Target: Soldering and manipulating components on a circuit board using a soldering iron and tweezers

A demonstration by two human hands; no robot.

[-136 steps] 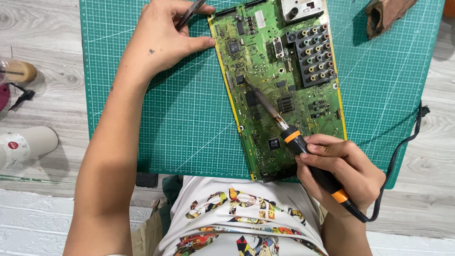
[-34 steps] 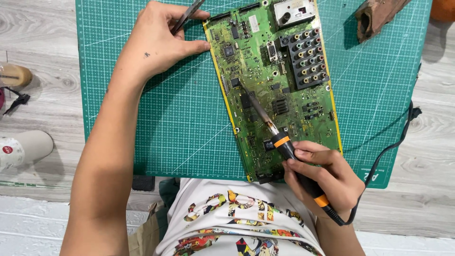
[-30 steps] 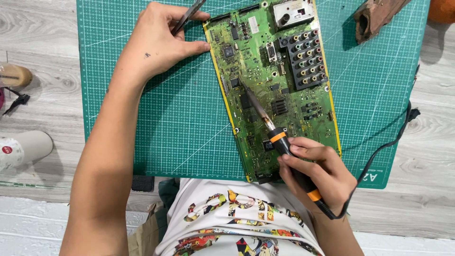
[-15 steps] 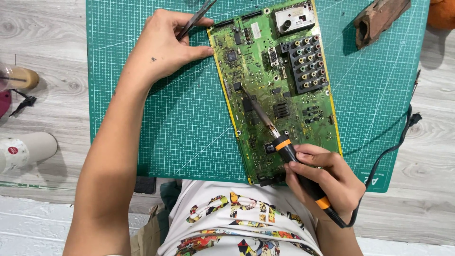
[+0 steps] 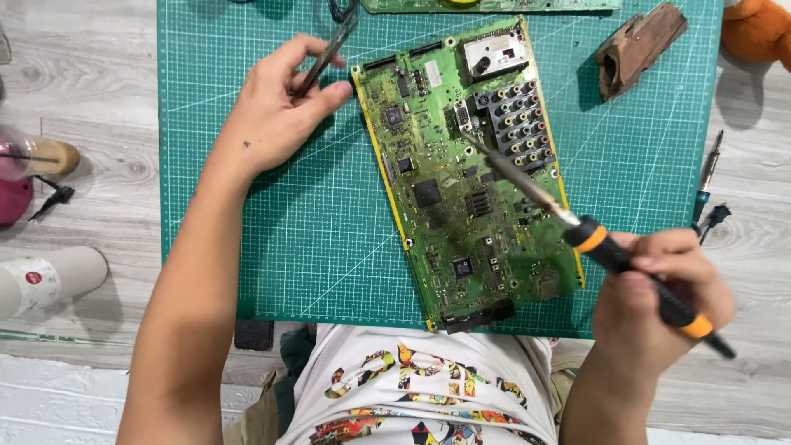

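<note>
A green circuit board (image 5: pixel 461 165) lies tilted on a green cutting mat (image 5: pixel 329 222). My right hand (image 5: pixel 659 297) grips a black and orange soldering iron (image 5: pixel 593 239) at the board's lower right; its metal tip reaches up and left over the board's upper middle, near a grey block of round connectors (image 5: pixel 515 124). My left hand (image 5: pixel 276 115) rests on the mat beside the board's upper left corner and holds dark metal tweezers (image 5: pixel 329 49) between thumb and fingers.
A brown wooden block (image 5: pixel 638 45) lies at the mat's upper right, an orange plush thing (image 5: pixel 758 33) beyond it. A second pen-like tool (image 5: pixel 707 177) lies right of the mat. A white paper cup (image 5: pixel 49 280) and pink items (image 5: pixel 16 177) sit at the left.
My right hand has drawn back to the right with the soldering iron, its tip now higher on the board. The view has shifted, so board and mat sit lower in frame. My left hand stays put.
</note>
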